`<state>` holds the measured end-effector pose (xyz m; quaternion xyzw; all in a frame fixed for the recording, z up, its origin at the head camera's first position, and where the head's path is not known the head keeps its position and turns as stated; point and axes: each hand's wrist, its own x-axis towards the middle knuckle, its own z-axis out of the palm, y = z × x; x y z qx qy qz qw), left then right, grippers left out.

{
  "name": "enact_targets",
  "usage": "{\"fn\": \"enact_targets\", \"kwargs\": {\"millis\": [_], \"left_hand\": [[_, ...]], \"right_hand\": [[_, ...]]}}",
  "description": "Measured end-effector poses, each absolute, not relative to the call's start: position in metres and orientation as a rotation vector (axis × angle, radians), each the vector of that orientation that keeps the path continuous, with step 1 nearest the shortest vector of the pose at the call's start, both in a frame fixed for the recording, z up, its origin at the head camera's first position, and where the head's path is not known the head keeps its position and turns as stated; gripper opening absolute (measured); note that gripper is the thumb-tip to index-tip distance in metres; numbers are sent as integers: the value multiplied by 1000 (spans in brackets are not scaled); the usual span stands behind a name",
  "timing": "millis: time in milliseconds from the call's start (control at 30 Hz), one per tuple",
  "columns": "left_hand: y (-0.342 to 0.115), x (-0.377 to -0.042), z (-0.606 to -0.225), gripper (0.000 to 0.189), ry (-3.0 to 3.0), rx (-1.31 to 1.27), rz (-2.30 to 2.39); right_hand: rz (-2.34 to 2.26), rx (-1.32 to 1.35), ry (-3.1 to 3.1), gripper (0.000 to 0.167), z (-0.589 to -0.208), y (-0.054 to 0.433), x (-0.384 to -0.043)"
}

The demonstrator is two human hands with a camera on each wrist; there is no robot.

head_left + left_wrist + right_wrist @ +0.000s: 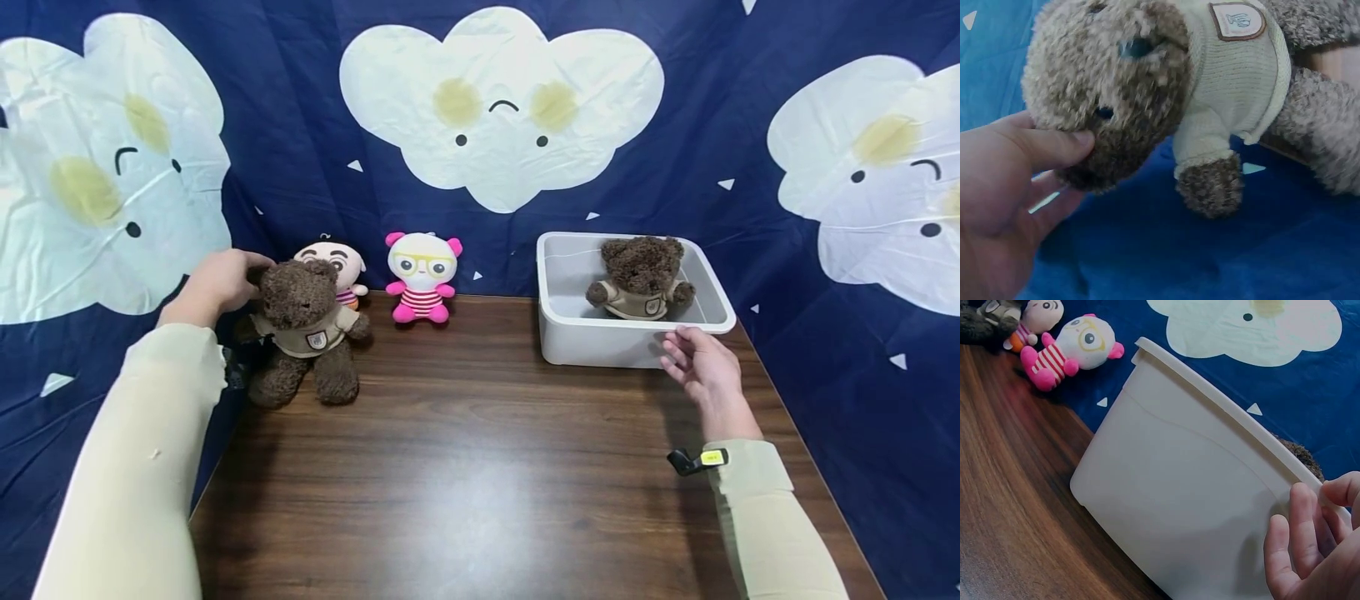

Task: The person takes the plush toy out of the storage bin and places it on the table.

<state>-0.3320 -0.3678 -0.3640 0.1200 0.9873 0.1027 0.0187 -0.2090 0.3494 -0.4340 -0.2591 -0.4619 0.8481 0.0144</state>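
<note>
My left hand [213, 287] pinches a large brown teddy bear [315, 342] by the ear at the side of its head. In the left wrist view, the thumb [1063, 147] presses the front of the fur, with fingers behind. This bear wears a beige knitted sweater with a badge. To the right, my right hand [708, 375] holds the front rim of a grey plastic bin [600, 342] near its right corner. The right wrist view has the thumb at the rim and several fingers along the outer wall. A smaller brown teddy bear [641, 271] sits inside the bin.
A pink-and-white panda plush [422, 279] with yellow glasses sits at the table's back edge. Partly hidden behind the large bear is a dark-haired doll [345, 262]. A dark blue cloth with clouds [502, 108] surrounds the wooden table [465, 467] at the back and sides.
</note>
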Motion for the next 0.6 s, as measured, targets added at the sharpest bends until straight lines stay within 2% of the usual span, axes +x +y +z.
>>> {"fn": "enact_targets", "kwargs": {"millis": [167, 367, 600], "left_hand": [[-359, -334, -375, 54, 3081, 356, 286], [-350, -337, -378, 50, 3034, 310, 153], [-345, -342, -375, 58, 2946, 230, 126]], "right_hand": [[2634, -801, -1448, 18, -432, 349, -209], [2638, -782, -1478, 20, -432, 347, -207], [2640, -769, -1487, 20, -435, 349, -207]]}}
